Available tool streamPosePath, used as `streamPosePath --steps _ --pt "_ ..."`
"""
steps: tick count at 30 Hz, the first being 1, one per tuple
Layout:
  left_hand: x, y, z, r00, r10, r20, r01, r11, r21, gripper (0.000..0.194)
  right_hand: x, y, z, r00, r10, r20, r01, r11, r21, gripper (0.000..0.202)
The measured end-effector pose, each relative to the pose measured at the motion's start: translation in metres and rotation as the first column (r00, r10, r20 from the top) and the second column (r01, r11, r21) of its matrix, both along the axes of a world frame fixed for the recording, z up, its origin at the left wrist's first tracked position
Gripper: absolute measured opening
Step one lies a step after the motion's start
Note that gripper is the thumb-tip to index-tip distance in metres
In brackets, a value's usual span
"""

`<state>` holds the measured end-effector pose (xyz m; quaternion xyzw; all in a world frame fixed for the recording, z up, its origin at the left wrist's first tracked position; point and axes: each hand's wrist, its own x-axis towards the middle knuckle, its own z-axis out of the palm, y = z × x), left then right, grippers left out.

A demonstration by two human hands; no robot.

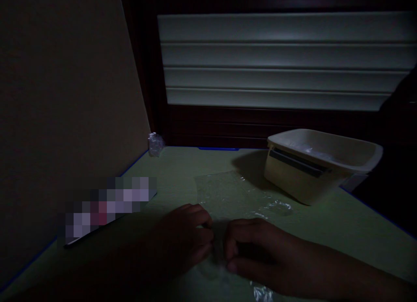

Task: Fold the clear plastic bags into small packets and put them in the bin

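A thin sheet of clear plastic film [224,189] lies over the table, its far part flat and its right side crumpled and shiny. More of it glints below my right hand. My left hand [190,237] is closed at the near part of the film, fingers curled and pressed together. Facing it across a narrow gap, my right hand [257,250] is closed too, thumb against the bent fingers in a pinch on the film. Dim light hides exactly which bit of plastic each set of fingertips grips.
A cream plastic bin [293,185] with clear plastic inside stands at the right. A crumpled clear wrapper [156,144] sits in the far left corner. A flat device with a blurred screen [110,211] leans by the left wall. Behind the green table [182,163] rises a slatted panel [276,59].
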<state>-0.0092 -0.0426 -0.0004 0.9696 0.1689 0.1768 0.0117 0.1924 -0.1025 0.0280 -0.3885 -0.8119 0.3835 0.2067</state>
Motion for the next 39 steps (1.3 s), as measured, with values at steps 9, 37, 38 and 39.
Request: streamPosePath --steps 9,37,38,39 --pt "0.0 -0.002 0.003 0.998 0.006 0.059 -0.002 0.998 -0.069 0.011 -0.004 0.003 -0.005 0.99 -0.115 0.084 0.102 0.984 0.143 0.025" --pt "0.0 0.001 -0.001 0.992 0.117 0.057 -0.122 0.988 0.093 0.01 0.0 0.018 -0.024 0.911 -0.273 0.308 0.064 0.834 0.548 0.027" --pt "0.0 0.0 0.0 0.991 0.119 0.061 -0.126 0.986 0.11 0.011 -0.001 0.017 -0.025 0.905 -0.273 0.326 0.058 0.838 0.542 0.026" --pt "0.001 -0.001 0.001 0.992 0.113 0.055 -0.119 0.986 0.117 0.012 -0.001 0.017 -0.025 0.902 -0.277 0.33 0.059 0.838 0.543 0.027"
